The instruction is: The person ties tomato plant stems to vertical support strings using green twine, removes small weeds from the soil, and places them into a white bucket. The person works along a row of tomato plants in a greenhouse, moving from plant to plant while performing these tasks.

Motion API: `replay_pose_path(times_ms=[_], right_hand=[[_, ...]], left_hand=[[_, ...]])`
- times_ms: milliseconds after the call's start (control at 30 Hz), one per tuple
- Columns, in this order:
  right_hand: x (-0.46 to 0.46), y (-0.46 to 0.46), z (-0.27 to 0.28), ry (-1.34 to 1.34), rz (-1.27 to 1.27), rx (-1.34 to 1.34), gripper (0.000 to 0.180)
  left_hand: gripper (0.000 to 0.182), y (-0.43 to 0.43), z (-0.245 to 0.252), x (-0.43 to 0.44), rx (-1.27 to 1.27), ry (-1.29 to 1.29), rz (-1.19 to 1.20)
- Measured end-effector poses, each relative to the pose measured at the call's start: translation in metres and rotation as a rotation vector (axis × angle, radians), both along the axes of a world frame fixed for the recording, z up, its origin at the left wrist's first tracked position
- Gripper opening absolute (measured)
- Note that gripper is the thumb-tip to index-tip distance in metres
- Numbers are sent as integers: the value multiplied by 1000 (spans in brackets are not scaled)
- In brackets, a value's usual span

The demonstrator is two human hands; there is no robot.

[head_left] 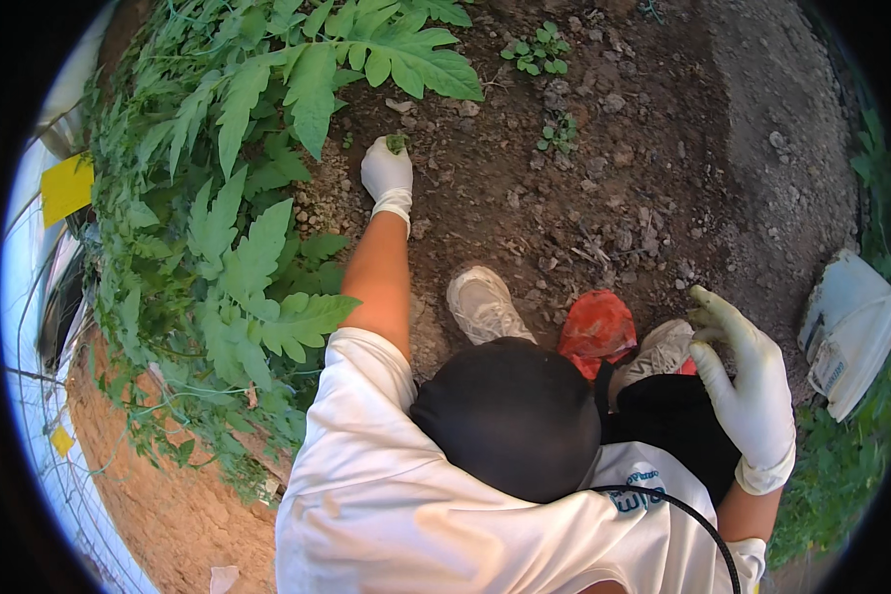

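Observation:
My left hand [387, 172], in a white glove, reaches out over the soil [490, 178] beside the tomato plants [245, 260]. It is closed on a small green weed [396, 143], whose leaves show at the fingers. My right hand [746, 386], in a white glove with stained fingertips, is raised near my right shoe, its fingers curled apart and nothing seen between them. Two low weeds, one at the top [538, 50] and one below it [558, 134], grow from the soil ahead. A red bag or cloth [598, 334] lies between my shoes.
Tomato foliage lines the left side, with a yellow card [67, 189] at its outer edge. A dirty white plastic container [850, 334] lies tilted at the right, near more green plants [839, 460]. Clods and dry plant bits cover the ground. A black cable [683, 505] crosses my shirt.

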State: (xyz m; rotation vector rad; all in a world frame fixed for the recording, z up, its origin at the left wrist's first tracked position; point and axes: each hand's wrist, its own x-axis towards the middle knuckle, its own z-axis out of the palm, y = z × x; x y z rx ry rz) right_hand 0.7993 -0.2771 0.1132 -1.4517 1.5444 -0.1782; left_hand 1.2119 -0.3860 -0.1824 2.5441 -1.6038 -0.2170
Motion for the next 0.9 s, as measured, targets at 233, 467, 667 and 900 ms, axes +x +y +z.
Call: replay_pose_path(times_ms=[233,467,667,900], right_hand=[[2,-4,-3,1,2,17,45],[4,-6,-2,-12,-11,46,45],[3,-4,-3,20,16,11,45],[4,-4,-5,-9,17,25,46]], left_hand=[[31,0,20,23,-317,32,178],[28,-26,36,52,117,-154,222],[17,-28,30,65,-113,-28,210],[17,-17,65,45,-463,587,339]])
